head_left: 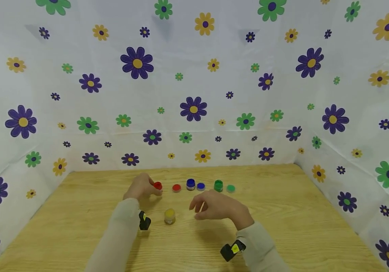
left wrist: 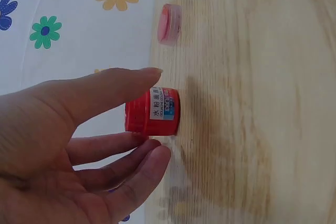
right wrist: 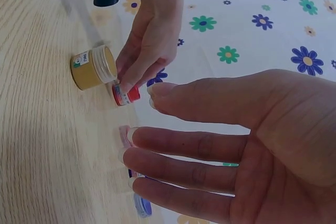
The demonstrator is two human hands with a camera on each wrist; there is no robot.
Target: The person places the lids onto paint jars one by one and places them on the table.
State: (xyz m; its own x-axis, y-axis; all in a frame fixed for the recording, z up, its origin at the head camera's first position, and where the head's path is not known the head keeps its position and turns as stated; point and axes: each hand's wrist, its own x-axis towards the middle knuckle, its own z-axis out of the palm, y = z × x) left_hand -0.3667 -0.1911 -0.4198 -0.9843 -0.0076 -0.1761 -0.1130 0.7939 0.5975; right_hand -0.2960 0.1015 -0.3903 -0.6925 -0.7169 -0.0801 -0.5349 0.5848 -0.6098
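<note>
At the left of the head view, my left hand (head_left: pixel 141 187) is at a red paint jar (left wrist: pixel 152 111) standing on the table. Thumb and fingers lie on opposite sides of it, holding it lightly. The jar is open, its red lid (head_left: pixel 176 188) lying to its right. My right hand (head_left: pixel 216 206) hovers over the table, fingers loosely bent with nothing in them. Nearest to it stands a jar of yellow paint (head_left: pixel 169 216), between the two forearms; the right wrist view shows the same yellow jar (right wrist: pixel 93 67) with a threaded clear neck.
Farther back stand a blue paint jar (head_left: pixel 190 184) with its blue lid (head_left: pixel 200 186) and a green paint jar (head_left: pixel 218 185) with its green lid (head_left: pixel 231 188). The wooden table (head_left: pixel 282 211) is bordered by flower-printed white sheeting (head_left: pixel 167 94) at the back and sides.
</note>
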